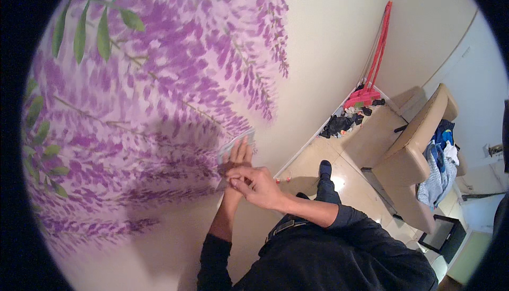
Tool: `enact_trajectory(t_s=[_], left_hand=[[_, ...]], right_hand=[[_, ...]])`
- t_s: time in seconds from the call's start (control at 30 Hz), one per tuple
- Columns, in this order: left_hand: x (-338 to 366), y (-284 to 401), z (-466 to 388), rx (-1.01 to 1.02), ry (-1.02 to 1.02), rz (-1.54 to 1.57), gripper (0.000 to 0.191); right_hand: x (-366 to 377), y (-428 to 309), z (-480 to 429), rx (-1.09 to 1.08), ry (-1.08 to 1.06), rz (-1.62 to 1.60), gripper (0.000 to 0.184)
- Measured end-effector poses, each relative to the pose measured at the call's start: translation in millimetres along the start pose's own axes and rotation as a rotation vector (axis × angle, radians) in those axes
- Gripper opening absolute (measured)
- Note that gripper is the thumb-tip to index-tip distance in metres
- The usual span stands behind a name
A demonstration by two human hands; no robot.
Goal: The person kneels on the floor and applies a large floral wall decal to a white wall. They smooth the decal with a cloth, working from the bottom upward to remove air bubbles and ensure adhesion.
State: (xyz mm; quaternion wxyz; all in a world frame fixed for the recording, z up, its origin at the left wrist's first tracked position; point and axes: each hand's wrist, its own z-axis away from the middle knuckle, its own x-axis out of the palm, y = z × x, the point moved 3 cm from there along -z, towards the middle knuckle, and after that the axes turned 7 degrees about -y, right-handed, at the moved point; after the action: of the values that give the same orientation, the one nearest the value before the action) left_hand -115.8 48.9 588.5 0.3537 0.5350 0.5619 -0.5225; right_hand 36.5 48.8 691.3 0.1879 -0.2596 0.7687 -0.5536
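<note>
My left hand [239, 156] is raised to the painted wall [171, 64], its fingers stretched over a thin, pale grey flat piece [247, 135]. Cloth or sheet, I cannot tell which; most of it is hidden behind the fingers. Across the base of that hand, near the wrist, my right hand [260, 187] is curled, thumb and fingers touching it. Whether anything small sits between the right fingertips is hidden. Purple hanging blossoms and green leaves cover the wall around both hands, and their shadow falls to the left.
A red long-handled broom and dustpan [364, 97] lean in the corner above a pile of dark litter [338, 125]. A beige chair [401, 167] holds clothes [439, 171]. Near it is a black-framed box [443, 235]. My foot [325, 168] stands on glossy floor tiles [314, 154].
</note>
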Motion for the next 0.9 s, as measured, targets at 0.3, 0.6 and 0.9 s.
enact_trajectory(t_s=[0.3, 0.6, 0.9], left_hand=[[-75, 36, -103, -0.061, 0.184, -0.076, 0.033], [-17, 25, -57, 0.132, -0.107, -0.005, 0.035], [-50, 66, -151, 0.152, 0.103, 0.05, 0.026]], right_hand=[[-4, 12, 7, 0.069, -0.012, -0.03, 0.018], [-26, 9, -8, 0.038, 0.059, -0.022, 0.016], [-39, 9, -10, 0.09, 0.072, -0.033, 0.014]])
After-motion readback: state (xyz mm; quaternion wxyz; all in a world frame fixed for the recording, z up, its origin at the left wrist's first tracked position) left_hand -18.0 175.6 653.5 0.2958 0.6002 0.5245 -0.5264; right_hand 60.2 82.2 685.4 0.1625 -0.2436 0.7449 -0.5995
